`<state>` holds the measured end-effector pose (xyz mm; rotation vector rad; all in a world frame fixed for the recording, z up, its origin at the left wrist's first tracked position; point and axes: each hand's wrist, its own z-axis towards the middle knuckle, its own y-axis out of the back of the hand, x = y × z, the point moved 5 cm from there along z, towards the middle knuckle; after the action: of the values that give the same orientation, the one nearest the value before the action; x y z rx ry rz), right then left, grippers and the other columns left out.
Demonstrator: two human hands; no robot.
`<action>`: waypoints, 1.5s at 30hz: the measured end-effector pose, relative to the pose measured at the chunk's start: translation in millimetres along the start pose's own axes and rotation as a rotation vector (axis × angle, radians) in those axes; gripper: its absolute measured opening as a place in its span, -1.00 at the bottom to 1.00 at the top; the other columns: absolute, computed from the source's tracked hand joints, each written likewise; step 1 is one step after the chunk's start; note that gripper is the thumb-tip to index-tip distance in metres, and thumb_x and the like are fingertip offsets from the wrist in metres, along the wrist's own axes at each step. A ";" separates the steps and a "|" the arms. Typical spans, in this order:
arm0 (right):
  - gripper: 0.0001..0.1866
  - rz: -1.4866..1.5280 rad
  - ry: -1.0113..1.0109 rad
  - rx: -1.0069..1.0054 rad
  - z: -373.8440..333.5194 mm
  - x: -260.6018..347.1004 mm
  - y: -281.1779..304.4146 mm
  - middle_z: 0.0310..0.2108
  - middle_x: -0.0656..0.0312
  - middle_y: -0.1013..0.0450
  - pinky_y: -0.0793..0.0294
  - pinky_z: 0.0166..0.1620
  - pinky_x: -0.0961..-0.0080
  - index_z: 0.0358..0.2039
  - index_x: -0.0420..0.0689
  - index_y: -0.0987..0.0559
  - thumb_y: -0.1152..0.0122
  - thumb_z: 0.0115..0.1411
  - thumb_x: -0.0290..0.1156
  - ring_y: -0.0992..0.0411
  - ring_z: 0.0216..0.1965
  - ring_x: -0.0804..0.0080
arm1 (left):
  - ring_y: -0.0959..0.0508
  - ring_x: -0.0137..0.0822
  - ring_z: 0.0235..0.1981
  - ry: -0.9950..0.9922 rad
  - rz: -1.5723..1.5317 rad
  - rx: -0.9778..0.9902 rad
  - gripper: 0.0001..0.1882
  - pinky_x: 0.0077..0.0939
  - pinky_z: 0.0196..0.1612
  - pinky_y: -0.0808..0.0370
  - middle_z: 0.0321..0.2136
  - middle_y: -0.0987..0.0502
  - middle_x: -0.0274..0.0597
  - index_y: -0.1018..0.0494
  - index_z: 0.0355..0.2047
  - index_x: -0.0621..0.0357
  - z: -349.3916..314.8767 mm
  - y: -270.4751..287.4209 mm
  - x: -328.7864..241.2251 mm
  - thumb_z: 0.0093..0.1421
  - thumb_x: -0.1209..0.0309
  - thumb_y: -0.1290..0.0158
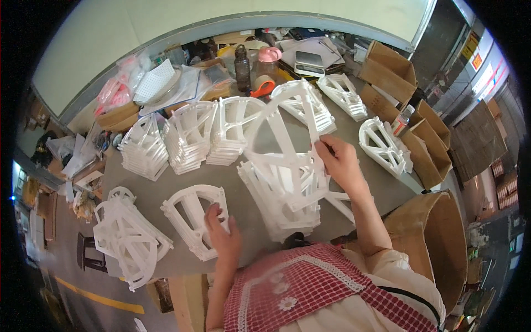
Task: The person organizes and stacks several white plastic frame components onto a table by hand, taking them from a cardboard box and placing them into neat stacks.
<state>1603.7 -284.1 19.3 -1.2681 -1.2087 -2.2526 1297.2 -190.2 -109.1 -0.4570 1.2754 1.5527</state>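
Observation:
My right hand (341,165) pinches the right edge of a white plastic fan-shaped frame (270,155), which is raised and tilted in front of me. Beneath it stands a stack of similar white frames (287,221), partly hidden by the held one. My left hand (225,239) is at the right edge of another white frame (191,213) lying flat on the table. Its thumb and fingers are apart, on either side of that edge. Farther left lies a loose pile of white frames (128,238).
Stacks of white frames (145,146) line the grey table (254,246), with more frames (381,145) at the right. Behind are a dark bottle (241,69), orange-handled scissors (263,88), a pink-lidded jug (269,55) and a small scale (309,63). Cardboard boxes (428,145) stand along the right.

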 end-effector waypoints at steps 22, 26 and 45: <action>-0.55 -0.304 -0.281 0.258 -81.5 -120.9 -63.2 -0.43 -0.09 -0.54 -0.48 -0.22 0.04 0.02 -0.19 -0.36 -0.09 0.16 -0.24 -0.53 -0.33 -0.10 | -0.53 -0.40 -0.34 0.316 -0.325 0.353 -0.75 -0.48 -0.25 -0.48 -0.31 -0.53 -0.19 -0.41 -0.08 0.27 6.9 -90.5 16.5 0.27 0.43 -0.02; -0.58 -0.223 -0.308 0.252 -80.2 -124.4 -61.2 -0.42 -0.04 -0.55 -0.50 -0.21 0.14 -0.09 -0.19 -0.46 -0.16 0.16 -0.16 -0.54 -0.34 -0.03 | -0.48 -0.51 -0.35 0.452 -0.396 0.476 -0.70 -0.61 -0.27 -0.41 -0.35 -0.52 -0.26 -0.43 -0.13 0.29 3.7 -98.9 19.5 0.21 0.35 -0.13; -0.75 0.347 -0.273 0.248 -89.5 -78.8 -50.7 -0.49 0.34 -0.45 -0.35 -0.49 0.68 -0.16 -0.24 -0.55 -0.09 0.33 -0.31 -0.37 -0.53 0.68 | -0.55 -0.44 -0.39 0.411 -0.725 0.148 -0.85 -0.58 -0.31 -0.45 -0.39 -0.57 -0.22 -0.43 -0.17 0.27 2.9 -13.7 -8.6 0.27 0.49 -0.01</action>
<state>1568.0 -334.6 -94.5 -1.5784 -1.1999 -1.6729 1313.3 -192.9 -107.9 -1.0456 1.3103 0.7684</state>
